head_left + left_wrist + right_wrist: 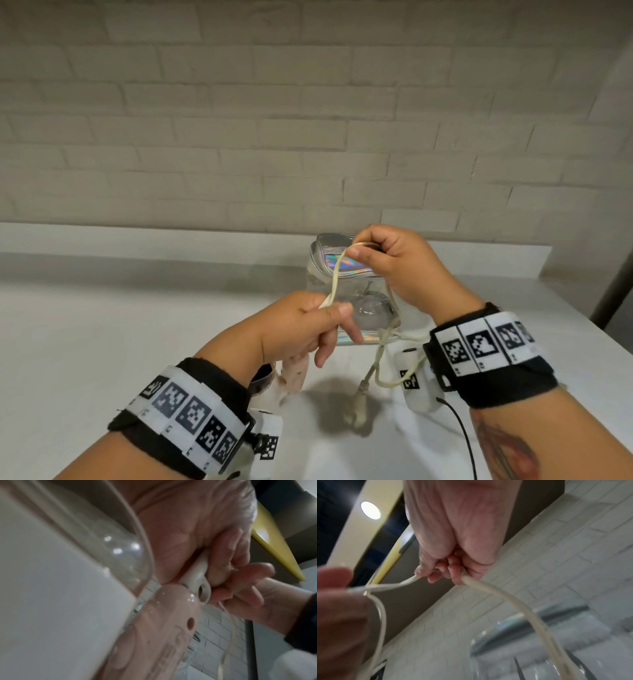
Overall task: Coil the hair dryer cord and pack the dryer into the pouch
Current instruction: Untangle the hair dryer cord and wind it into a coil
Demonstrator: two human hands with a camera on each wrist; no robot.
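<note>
A cream cord [335,277] runs up from my left hand [318,318] to my right hand [370,250], which pinches its bend above the pouch. My left hand grips the cord where it leaves the pink hair dryer [294,373], and the dryer hangs below that fist. In the left wrist view the fingers curl round the white cord collar [197,577] at the end of the dryer [168,622]. The right wrist view shows my right hand [447,572] closed on the cord [496,592]. The rest of the cord loops down to the plug [356,411] near the table. The clear iridescent pouch [342,267] stands behind both hands.
A white table [137,325] spreads out in front of a pale brick wall [308,120]. A thin black wire [462,435] trails from the right wrist camera over the table's near right part. A dark post [616,274] stands at the far right edge.
</note>
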